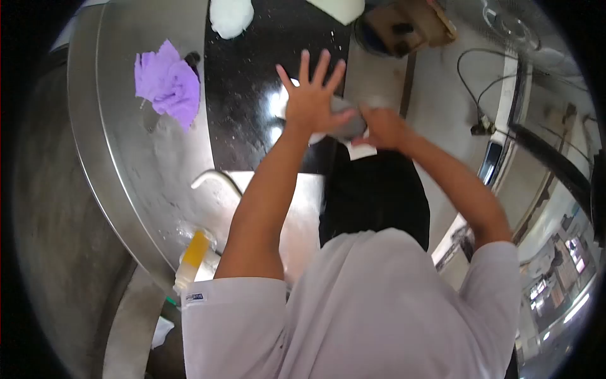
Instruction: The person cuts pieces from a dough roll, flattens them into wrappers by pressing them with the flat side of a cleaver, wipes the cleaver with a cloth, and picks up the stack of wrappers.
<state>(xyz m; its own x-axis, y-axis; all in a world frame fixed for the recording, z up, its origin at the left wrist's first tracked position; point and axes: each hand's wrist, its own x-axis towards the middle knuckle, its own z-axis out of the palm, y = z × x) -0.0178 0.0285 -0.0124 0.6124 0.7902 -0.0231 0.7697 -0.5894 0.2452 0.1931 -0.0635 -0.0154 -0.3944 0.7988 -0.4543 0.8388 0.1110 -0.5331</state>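
Gripping a blurred grey object [346,121] at the black slab's [243,82] right edge, the right hand [385,129] has its fingers clamped on it. Just beside it, at 9 o'clock, the left hand [309,104] has its fingers spread apart. Farther out on the table [148,183] lie a white lump [231,16] at 10 o'clock, a purple cloth [165,85] at 9 and a yellow bottle [195,248] at 8.

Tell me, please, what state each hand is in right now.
Left hand: open, fingers spread.
Right hand: partly curled at a blurred grey object; firm grip cannot be told.
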